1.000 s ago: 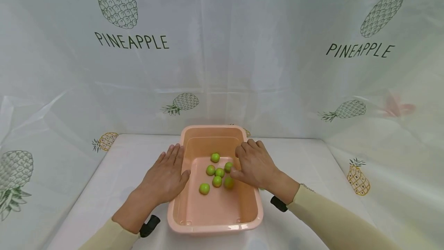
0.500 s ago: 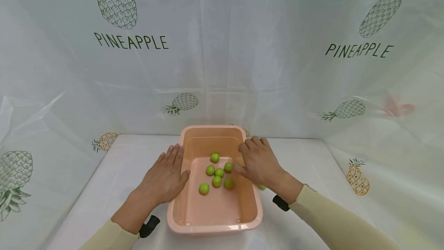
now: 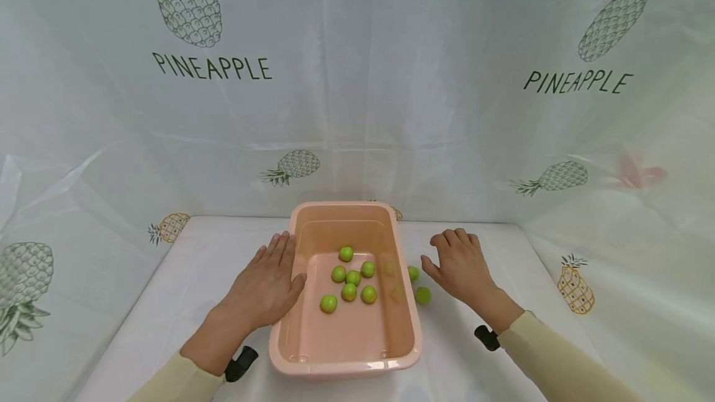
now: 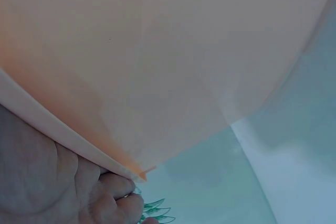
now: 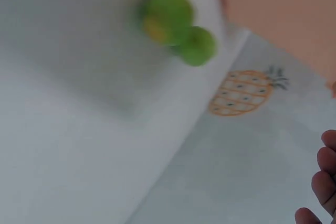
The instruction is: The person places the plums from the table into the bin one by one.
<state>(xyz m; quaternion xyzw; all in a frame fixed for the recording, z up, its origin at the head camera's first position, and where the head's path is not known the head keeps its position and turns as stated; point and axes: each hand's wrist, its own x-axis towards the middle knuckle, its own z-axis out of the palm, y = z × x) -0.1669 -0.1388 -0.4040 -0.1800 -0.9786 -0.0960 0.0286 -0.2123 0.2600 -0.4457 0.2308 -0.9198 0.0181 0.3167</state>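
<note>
A pink plastic basin (image 3: 346, 366) stands on the white table with several small round green fruits (image 3: 329, 304) on its floor. Flat against the basin's left rim rests my left hand (image 3: 262, 284), its fingers straight. In the left wrist view the palm (image 4: 37, 166) lies along the rim. My right hand (image 3: 463, 265) is off the basin's right side, fingers loosely bent, holding nothing. Between it and the basin wall lie a nearer green fruit (image 3: 422, 295) and a farther green fruit (image 3: 413, 273), partly hidden by the rim. The right wrist view shows both, blurred.
A pale curtain (image 3: 363, 98) printed with pineapples hangs behind the white table (image 3: 491, 247) and along its sides. The basin's far end is close to the table's back edge.
My right hand has moved from over the basin's right rim out to the right, uncovering the two fruits beside the basin. The left hand and basin stay put.
</note>
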